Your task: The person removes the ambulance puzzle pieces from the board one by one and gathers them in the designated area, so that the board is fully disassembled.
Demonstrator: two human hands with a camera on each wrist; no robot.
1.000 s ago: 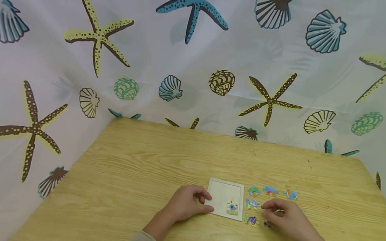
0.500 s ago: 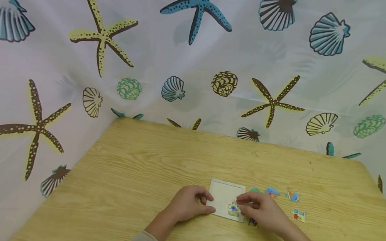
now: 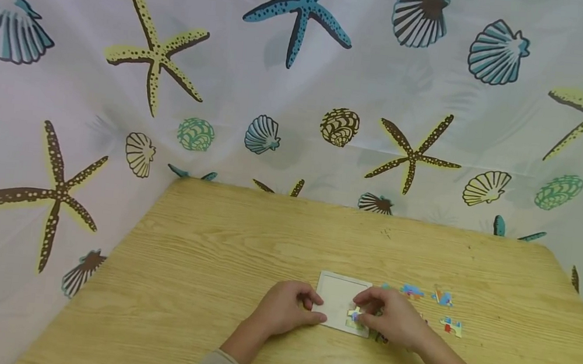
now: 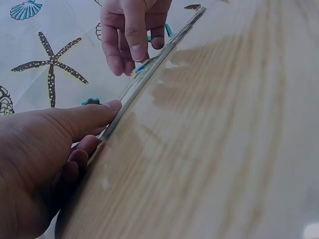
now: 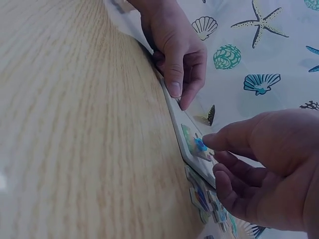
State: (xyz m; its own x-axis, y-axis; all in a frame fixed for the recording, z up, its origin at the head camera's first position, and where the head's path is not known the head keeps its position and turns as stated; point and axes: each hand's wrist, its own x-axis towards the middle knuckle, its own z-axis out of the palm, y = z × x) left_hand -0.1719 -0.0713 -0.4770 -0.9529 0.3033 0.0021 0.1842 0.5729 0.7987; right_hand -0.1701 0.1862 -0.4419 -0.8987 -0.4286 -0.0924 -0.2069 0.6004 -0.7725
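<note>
A small white puzzle tray (image 3: 334, 294) with a raised rim lies on the table. My left hand (image 3: 284, 307) grips its left edge, thumb on the rim and fingers curled at the side. Over the tray's lower right corner, my right hand (image 3: 396, 321) pinches a puzzle piece (image 5: 200, 144) with blue on it between thumb and fingers. Directly beneath is another piece (image 3: 353, 324), greenish, lying in the corner and partly covered. In the left wrist view, the right fingers reach down to the tray surface from the far side.
Several loose puzzle pieces lie right of the tray, among them a blue one (image 3: 411, 290), an orange and blue one (image 3: 442, 296) and one with red (image 3: 450, 326). Others are partly hidden by the right hand. A shell-and-starfish cloth (image 3: 300, 89) hangs behind the wooden table (image 3: 244, 230).
My right hand has moved left from the loose pieces to the tray's lower right corner, bringing a piece with it. The left hand has kept its grip on the tray.
</note>
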